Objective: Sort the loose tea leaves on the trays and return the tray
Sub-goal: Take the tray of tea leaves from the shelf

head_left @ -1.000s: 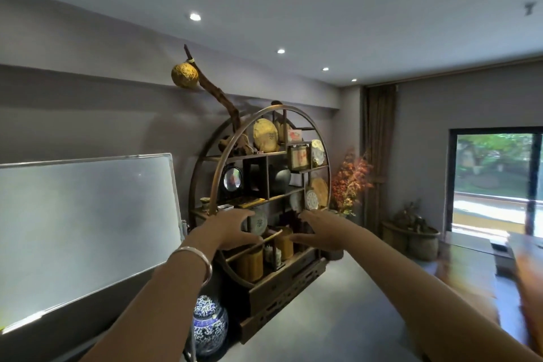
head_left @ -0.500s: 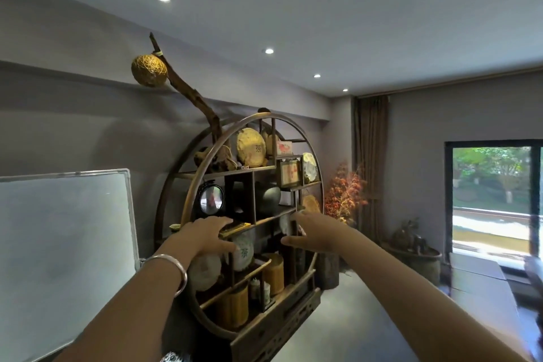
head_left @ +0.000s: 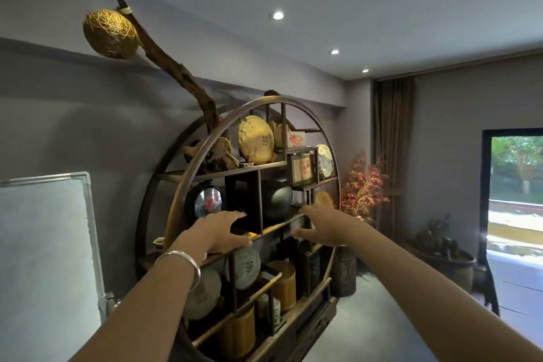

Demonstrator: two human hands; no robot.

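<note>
A round wooden display shelf stands against the grey wall. Both my arms reach out to its middle level. My left hand, with a silver bangle on the wrist, hovers palm down at the middle board, fingers spread. My right hand is stretched out beside it, fingers apart, in front of a dark round pot. Neither hand holds anything. A small yellow item lies on the board between the hands. No tray and no loose tea leaves are in view.
The shelf holds wrapped tea cakes, a framed picture, a round mirror and bamboo canisters. A whiteboard stands left; a dried red plant, curtain and bright doorway are right.
The view has swung closer to the shelf and tilted up. Both hands have risen from the lower shelves to the middle board, still with nothing in them.
</note>
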